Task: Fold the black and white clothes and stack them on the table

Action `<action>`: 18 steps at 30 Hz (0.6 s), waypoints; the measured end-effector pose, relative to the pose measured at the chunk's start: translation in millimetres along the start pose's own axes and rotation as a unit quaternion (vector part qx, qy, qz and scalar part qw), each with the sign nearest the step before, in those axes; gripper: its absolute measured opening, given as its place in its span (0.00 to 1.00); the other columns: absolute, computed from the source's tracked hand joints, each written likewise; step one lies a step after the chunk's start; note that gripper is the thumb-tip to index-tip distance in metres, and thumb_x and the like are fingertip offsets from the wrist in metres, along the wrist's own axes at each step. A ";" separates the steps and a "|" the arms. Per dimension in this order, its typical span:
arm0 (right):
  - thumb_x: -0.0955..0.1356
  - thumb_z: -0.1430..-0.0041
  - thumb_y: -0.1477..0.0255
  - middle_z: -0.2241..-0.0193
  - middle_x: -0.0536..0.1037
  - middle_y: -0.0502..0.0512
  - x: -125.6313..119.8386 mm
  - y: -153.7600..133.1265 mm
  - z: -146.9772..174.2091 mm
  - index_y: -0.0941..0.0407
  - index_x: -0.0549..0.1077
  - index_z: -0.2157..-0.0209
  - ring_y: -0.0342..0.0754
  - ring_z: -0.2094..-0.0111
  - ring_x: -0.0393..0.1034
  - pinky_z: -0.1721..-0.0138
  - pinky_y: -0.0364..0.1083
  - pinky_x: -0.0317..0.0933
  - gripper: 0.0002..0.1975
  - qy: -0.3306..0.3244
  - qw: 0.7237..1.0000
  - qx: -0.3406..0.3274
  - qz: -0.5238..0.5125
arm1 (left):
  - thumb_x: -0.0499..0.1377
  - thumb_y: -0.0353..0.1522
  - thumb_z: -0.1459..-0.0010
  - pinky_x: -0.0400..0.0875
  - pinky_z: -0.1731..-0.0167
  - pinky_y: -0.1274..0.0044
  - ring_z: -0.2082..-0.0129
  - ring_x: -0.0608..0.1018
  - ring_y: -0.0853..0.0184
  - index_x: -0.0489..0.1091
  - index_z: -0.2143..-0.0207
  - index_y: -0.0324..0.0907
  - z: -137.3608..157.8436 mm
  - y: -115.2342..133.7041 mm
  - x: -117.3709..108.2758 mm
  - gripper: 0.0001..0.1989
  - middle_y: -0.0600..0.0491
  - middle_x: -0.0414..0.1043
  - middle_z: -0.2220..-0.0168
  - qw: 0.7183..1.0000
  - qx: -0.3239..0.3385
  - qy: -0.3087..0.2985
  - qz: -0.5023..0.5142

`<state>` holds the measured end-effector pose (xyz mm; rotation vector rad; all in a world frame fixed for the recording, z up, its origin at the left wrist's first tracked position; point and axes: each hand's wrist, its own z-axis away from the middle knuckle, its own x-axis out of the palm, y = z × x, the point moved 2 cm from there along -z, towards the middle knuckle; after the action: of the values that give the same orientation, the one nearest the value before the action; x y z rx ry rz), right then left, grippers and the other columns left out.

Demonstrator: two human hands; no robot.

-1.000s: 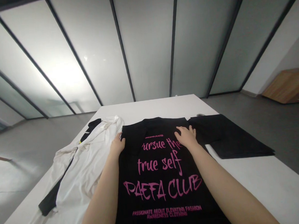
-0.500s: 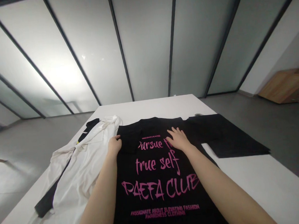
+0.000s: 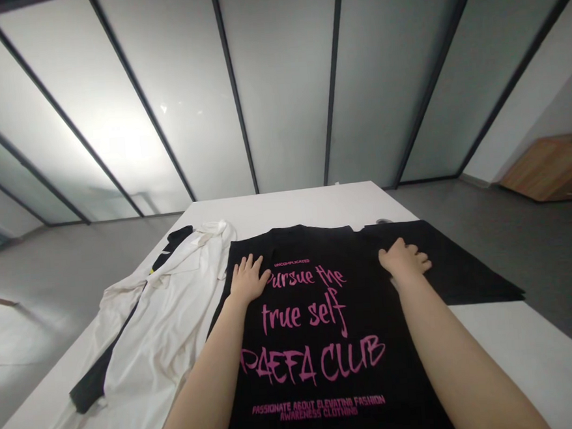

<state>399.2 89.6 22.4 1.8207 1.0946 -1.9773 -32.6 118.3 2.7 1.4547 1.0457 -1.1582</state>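
A black T-shirt [image 3: 317, 385] with pink lettering lies spread out in front of me, its collar toward the far side. My left hand [image 3: 250, 279] rests flat on the shirt's upper left part, fingers spread, just left of the lettering. Over at the start of the right sleeve [image 3: 461, 267], my right hand [image 3: 405, 260] lies on the fabric with its fingers apart. That sleeve stretches out to the right; on the left side no sleeve sticks out past the body. Neither hand grips the cloth.
The shirt lies on a white table [image 3: 510, 342]. To the left is a rumpled white garment [image 3: 161, 328] with dark pieces beside and beneath it. A small dark round item [image 3: 383, 221] sits behind the right shoulder. Frosted glass panels [image 3: 281, 84] stand beyond the table.
My left hand has moved from the shirt's left edge, where its fingers were closed, inward and lies flat. My right hand has slid right from the lettering to the right sleeve.
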 end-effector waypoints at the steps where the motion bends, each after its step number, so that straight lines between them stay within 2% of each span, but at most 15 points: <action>1: 0.69 0.37 0.60 0.38 0.68 0.83 0.8 4.2 -3.0 0.64 0.72 0.39 0.79 0.36 0.60 0.39 0.70 0.54 0.31 -0.012 1.000 0.005 0.004 | 0.52 0.49 0.29 0.51 0.30 0.53 0.26 0.56 0.46 0.61 0.29 0.45 0.0 -0.7 1.7 0.32 0.42 0.54 0.26 1.000 0.002 -0.007 0.001; 6: 0.72 0.41 0.60 0.47 0.77 0.76 -1.5 10.1 -11.4 0.58 0.76 0.43 0.76 0.41 0.66 0.43 0.70 0.60 0.27 -0.034 0.998 -0.008 -0.052 | 0.53 0.49 0.30 0.51 0.30 0.54 0.26 0.56 0.47 0.63 0.30 0.47 0.5 -4.0 1.8 0.31 0.43 0.54 0.26 1.000 0.003 0.006 0.008; 10: 0.68 0.38 0.65 0.50 0.80 0.68 -12.4 10.4 -18.4 0.56 0.78 0.47 0.65 0.48 0.74 0.45 0.61 0.67 0.20 0.035 0.980 -0.049 -0.191 | 0.53 0.48 0.30 0.52 0.30 0.54 0.26 0.57 0.47 0.64 0.30 0.46 1.6 -4.0 0.5 0.31 0.43 0.55 0.26 1.000 0.006 0.010 0.016; 12: 0.67 0.38 0.67 0.50 0.80 0.67 -16.5 12.9 -23.2 0.57 0.77 0.47 0.61 0.48 0.75 0.44 0.57 0.67 0.19 0.078 0.966 -0.044 -0.242 | 0.53 0.48 0.30 0.52 0.30 0.53 0.26 0.57 0.47 0.64 0.30 0.46 1.7 -4.0 0.5 0.31 0.42 0.55 0.26 1.000 0.007 0.010 0.020; 13: 0.68 0.38 0.67 0.49 0.79 0.67 -17.0 14.3 -25.5 0.58 0.75 0.45 0.60 0.48 0.75 0.43 0.56 0.67 0.21 0.079 0.964 -0.030 -0.253 | 0.53 0.48 0.30 0.52 0.30 0.53 0.26 0.57 0.47 0.64 0.30 0.46 1.7 -4.1 0.5 0.31 0.42 0.55 0.26 1.000 0.007 0.011 0.022; 16: 0.71 0.42 0.61 0.49 0.78 0.69 -14.0 16.3 -28.9 0.58 0.66 0.37 0.61 0.50 0.76 0.45 0.56 0.68 0.33 0.018 0.970 0.015 -0.243 | 0.54 0.47 0.30 0.52 0.30 0.53 0.26 0.57 0.47 0.64 0.30 0.46 1.3 -4.4 0.7 0.30 0.42 0.55 0.26 1.000 0.007 0.014 0.023; 18: 0.72 0.42 0.58 0.50 0.79 0.69 -12.1 14.5 -27.0 0.57 0.64 0.35 0.63 0.51 0.76 0.47 0.59 0.69 0.36 -0.039 0.978 0.010 -0.207 | 0.54 0.47 0.30 0.52 0.30 0.53 0.26 0.57 0.48 0.64 0.31 0.46 1.1 -4.5 0.6 0.30 0.42 0.56 0.27 1.000 0.006 0.016 0.022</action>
<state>431.0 93.5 30.0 1.6047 1.5336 -2.2641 -37.0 117.9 1.3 1.5038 1.0248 -1.1151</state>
